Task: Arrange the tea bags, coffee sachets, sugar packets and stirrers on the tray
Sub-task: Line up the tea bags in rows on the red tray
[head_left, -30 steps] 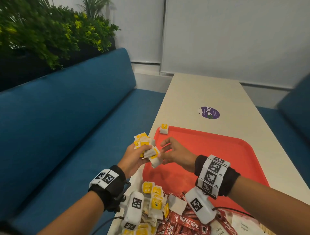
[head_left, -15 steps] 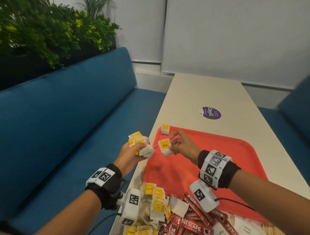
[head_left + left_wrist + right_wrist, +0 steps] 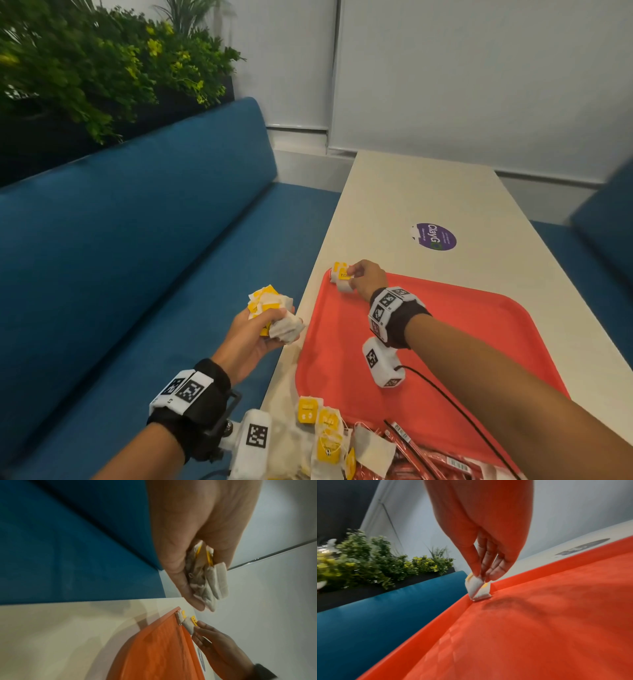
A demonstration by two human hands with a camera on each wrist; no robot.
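Right hand: grip closed in a fingertip pinch on the top of one tea bag, lowering it into the far left corner of the tray, touching a second tea bag that leans on the rim there.

Left hand: grip curled round a bundle of tea bags, held just off the left edge of the surface, over the blue bench seat.

Handling, judged: the bags look light, soft and crushable, with yellow paper tags that may snag or tangle in a bundle. Best taken singly by the top fold or tag with a light pinch; a tilted bag may tip over once released.

Remaining stock: loose tea bags and red coffee sachets heaped at the tray's near left corner. Sugar packets and stirrers cannot be made out with certainty.

Room: the middle and right of the tray lie bare, as does the far half of the surface apart from a purple sticker. The raised rim bounds the corner; the left edge drops to the bench, so a slipped bag would fall there.
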